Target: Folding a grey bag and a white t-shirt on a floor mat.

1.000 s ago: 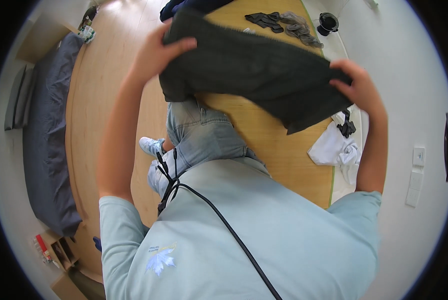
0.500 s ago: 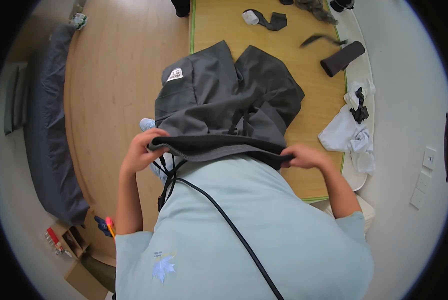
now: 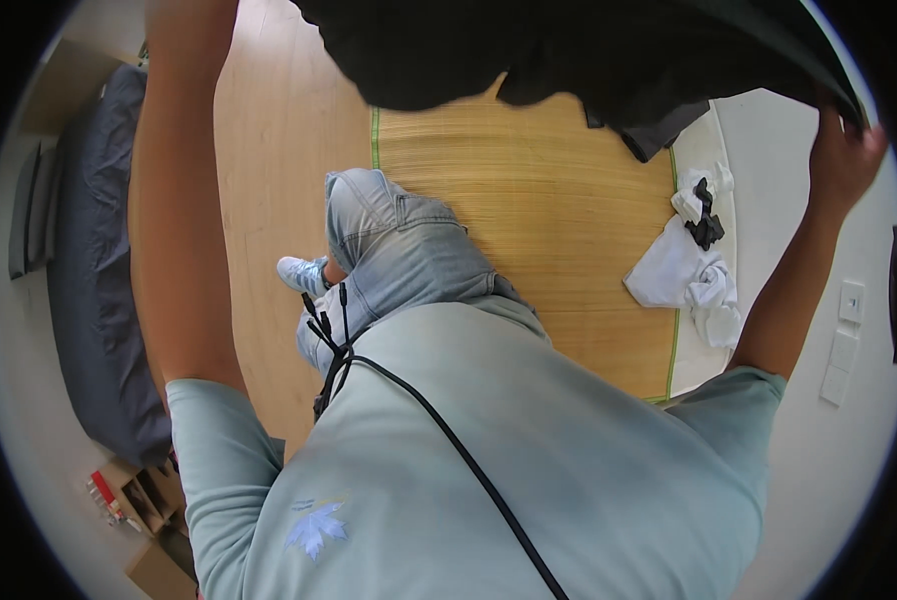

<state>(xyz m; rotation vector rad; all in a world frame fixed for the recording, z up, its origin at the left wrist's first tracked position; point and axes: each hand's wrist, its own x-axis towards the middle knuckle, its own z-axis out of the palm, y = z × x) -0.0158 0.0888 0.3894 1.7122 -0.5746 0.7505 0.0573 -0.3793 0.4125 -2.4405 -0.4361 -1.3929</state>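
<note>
Wood floor [image 3: 269,150] carries a straw mat [image 3: 539,210] with green edging. White clothes [image 3: 684,275] and a small black item [image 3: 706,225] lie across the mat's right edge. Dark mattress [image 3: 94,250] along the left.

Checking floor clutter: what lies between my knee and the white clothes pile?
In the head view, only bare straw mat lies between the jeans knee and the white clothes pile.

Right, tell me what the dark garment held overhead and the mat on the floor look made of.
Dark garment: soft matte woven or knit fabric, likely cotton or a blend; it drapes and folds limply from the right hand. The left hand is out of view. Floor mat: looks like woven straw or rush, tan with fine parallel ribs and a thin green edge binding.
</note>
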